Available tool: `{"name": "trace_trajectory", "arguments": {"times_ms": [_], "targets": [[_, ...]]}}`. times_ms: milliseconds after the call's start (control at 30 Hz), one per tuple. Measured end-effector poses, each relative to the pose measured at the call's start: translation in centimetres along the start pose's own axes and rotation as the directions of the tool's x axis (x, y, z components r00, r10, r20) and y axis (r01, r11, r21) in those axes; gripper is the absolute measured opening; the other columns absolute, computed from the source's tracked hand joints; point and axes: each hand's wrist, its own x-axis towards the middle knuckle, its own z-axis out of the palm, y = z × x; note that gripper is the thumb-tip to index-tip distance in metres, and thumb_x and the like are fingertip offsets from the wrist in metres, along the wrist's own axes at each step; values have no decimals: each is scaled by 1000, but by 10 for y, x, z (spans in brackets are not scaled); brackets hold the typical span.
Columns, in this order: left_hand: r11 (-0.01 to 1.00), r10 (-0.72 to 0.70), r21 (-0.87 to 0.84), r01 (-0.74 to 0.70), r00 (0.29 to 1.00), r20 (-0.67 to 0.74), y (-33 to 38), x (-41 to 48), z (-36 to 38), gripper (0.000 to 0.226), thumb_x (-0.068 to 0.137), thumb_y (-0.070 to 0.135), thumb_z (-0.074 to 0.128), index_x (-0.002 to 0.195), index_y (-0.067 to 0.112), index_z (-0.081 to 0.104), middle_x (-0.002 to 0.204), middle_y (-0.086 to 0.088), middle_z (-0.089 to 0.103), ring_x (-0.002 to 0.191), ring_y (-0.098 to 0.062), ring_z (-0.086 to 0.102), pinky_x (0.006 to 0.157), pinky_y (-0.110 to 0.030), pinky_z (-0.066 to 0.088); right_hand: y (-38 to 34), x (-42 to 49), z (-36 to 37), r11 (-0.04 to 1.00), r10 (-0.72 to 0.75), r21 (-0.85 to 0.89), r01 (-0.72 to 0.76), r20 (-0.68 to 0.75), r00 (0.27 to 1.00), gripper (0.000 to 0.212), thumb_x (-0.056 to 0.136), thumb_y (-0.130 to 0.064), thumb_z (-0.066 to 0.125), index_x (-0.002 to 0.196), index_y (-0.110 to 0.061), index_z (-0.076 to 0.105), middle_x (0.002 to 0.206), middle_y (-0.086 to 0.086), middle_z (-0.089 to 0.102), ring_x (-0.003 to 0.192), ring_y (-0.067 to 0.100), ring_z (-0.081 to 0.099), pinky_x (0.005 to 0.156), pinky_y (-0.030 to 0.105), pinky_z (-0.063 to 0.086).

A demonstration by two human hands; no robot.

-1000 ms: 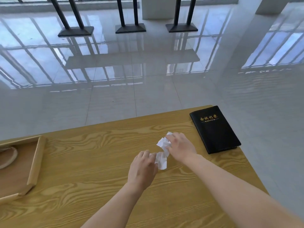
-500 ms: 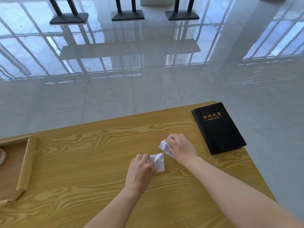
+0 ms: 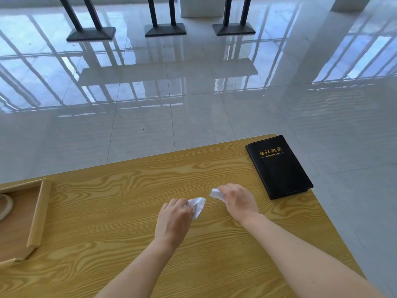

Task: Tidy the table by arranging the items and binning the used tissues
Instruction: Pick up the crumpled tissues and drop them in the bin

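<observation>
One wooden tray [image 3: 39, 214] holds round beige item [image 3: 5, 206], partly cropped.

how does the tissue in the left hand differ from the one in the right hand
The left-hand tissue shows a big flap; the right-hand tissue only a small corner. The left-hand tissue sits nearer the person, the right-hand tissue nearer the notebook. Both are white, crumpled.

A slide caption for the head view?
Left hand grips one tissue, right hand a second tissue, at a wooden table.
</observation>
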Motion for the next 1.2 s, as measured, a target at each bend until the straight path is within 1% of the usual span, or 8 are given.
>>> {"name": "trace_trajectory", "arguments": {"times_ms": [167, 267, 567, 667, 800, 900, 1033, 1200], "targets": [[1000, -17, 24, 17, 1000, -22, 3, -3, -11, 9, 93, 14, 56, 92, 15, 66, 102, 3, 67, 93, -24, 59, 78, -35, 45, -8, -14, -7, 999, -3, 40, 5, -51, 999, 27, 91, -2, 48, 108, -16, 64, 93, 1, 64, 87, 23, 59, 63, 33, 45], [999, -9, 39, 10, 999, -31, 6, -8, -18, 11, 94, 16, 55, 96, 16, 66, 105, 4, 66, 95, -23, 58, 80, -35, 44, -14, -23, -13, 999, -16, 47, 19, -69, 997, 29, 92, -5, 48, 114, -16, 63, 98, 1, 66, 89, 23, 60, 67, 34, 50], [997, -14, 74, 22, 995, -103, 13, -30, -31, 13, 96, 19, 55, 93, 16, 68, 99, 5, 67, 93, -21, 59, 79, -32, 44, -24, -53, -25, 998, -31, 55, 38, -110, 993, 30, 93, -6, 48, 117, -16, 62, 100, 3, 66, 90, 24, 61, 70, 38, 53], [997, -13, 76, 22, 993, -116, 17, -39, -35, 17, 97, 20, 53, 94, 15, 68, 99, 3, 67, 94, -22, 59, 80, -34, 45, -25, -63, -27, 997, -36, 59, 45, -135, 990, 29, 92, -5, 48, 114, -17, 63, 97, 3, 66, 88, 24, 61, 67, 35, 50], [998, -4, 59, 13, 990, -143, 21, -52, -44, 19, 95, 22, 56, 85, 14, 70, 94, 2, 69, 89, -24, 61, 76, -37, 47, -27, -79, -29, 998, -26, 53, 34, -153, 988, 29, 91, -6, 48, 113, -18, 63, 98, 1, 65, 89, 23, 60, 64, 32, 44], [998, 33, 49, -25, 986, -165, 21, -61, -51, 16, 87, 18, 65, 72, 16, 70, 84, 2, 69, 81, -24, 61, 69, -37, 48, -29, -92, -34, 999, -8, 45, 16, -173, 985, 28, 91, -6, 50, 113, -18, 64, 97, 1, 65, 89, 22, 61, 66, 36, 51], [996, 78, 59, -68, 980, -182, 18, -68, -59, 24, 84, 15, 67, 60, 16, 64, 72, 4, 63, 70, -21, 56, 62, -35, 47, -36, -111, -43, 999, 34, 43, -26, -203, 979, 28, 90, -6, 51, 111, -19, 65, 95, 1, 65, 87, 22, 60, 67, 38, 53], [986, 161, 66, -151, 969, -189, 12, -79, -69, 27, 85, 12, 64, 59, 16, 62, 70, 4, 63, 69, -20, 55, 62, -34, 47, -52, -140, -47, 993, 121, 45, -112, -273, 955, 29, 90, -5, 50, 110, -18, 66, 91, 1, 65, 82, 22, 60, 62, 37, 52]]}}
